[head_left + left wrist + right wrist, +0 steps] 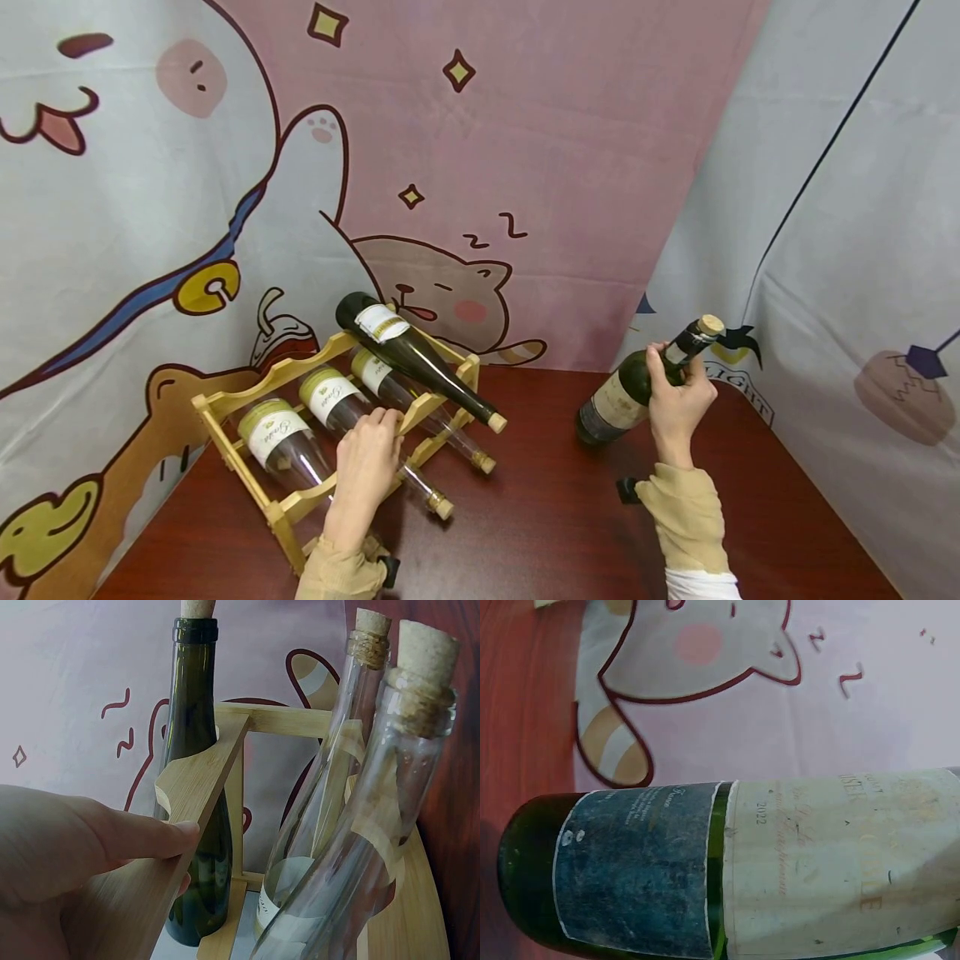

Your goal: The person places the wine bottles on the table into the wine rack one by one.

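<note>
My left hand (367,458) grips the front upper rail of a wooden wine rack (281,510); in the left wrist view its thumb lies along the rail (191,776). A dark green bottle (420,358) lies across the rack's top tier, its corked neck pointing toward the front right. Below it rest three clear corked bottles with white-and-green labels, including the left one (279,437) and the middle one (327,393). My right hand (681,408) holds a green wine bottle (615,402) around its shoulder and neck. That bottle leans, cork up to the right, base low by the table.
The dark red tabletop (540,500) spreads between the rack and the right-hand bottle. A printed cloth backdrop (570,167) with cartoon animals hangs behind the table and along its sides.
</note>
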Available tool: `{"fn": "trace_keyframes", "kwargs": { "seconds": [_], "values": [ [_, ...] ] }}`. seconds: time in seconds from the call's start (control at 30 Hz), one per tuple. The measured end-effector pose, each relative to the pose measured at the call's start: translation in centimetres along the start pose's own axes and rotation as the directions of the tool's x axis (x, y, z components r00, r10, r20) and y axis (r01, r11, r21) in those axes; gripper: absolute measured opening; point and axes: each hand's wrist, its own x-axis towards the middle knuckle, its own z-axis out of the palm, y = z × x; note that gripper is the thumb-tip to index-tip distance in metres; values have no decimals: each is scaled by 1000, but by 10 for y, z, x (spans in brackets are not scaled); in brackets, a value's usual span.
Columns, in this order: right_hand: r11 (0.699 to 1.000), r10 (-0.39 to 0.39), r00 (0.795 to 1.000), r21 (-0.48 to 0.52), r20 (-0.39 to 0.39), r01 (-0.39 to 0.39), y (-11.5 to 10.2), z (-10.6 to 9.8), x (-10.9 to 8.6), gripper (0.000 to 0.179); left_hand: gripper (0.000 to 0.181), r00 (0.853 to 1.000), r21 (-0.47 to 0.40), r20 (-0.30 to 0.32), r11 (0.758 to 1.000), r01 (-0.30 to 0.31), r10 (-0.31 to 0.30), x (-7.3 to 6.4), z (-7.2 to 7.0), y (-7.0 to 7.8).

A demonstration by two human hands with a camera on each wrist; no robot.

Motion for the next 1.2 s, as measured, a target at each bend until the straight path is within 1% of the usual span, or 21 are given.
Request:
{"fn": "trace_keyframes", "kwargs": {
  "seconds": [0.17,0.3,0.4,0.47,0.57,0.63,0.73,1.0,1.2],
  "values": [
    [995,34,999,100,-19,-32,-16,-2,-6,12,23,1000,1,1,1000,2,-2,0,0,0],
    [980,54,998,195,-30,-48,-36,-3,-10,12,23,1000,4,5,1000,3,-3,0,0,0],
    [968,52,998,248,-44,-39,-48,-5,-13,14,23,1000,7,4,1000,0,0,0,0,1],
    [960,43,998,280,-54,-27,-53,-6,-13,15,24,1000,9,0,1000,-2,2,0,0,1],
    [938,46,997,346,-67,-20,-56,-7,-13,15,24,1000,12,-2,1000,-3,3,0,0,1],
    [917,56,996,399,-74,-22,-59,-8,-14,15,24,1000,12,-1,1000,-1,1,0,0,1],
    [894,67,995,448,-79,-25,-62,-8,-16,15,24,1000,10,2,1000,3,-3,0,0,1],
    [854,63,995,520,-81,-12,-70,-9,-21,13,23,1000,15,-3,1000,4,-4,0,0,2],
    [811,58,995,585,-81,1,-77,-9,-26,12,21,1000,8,-2,1000,4,-4,0,0,2]
  ]
}}
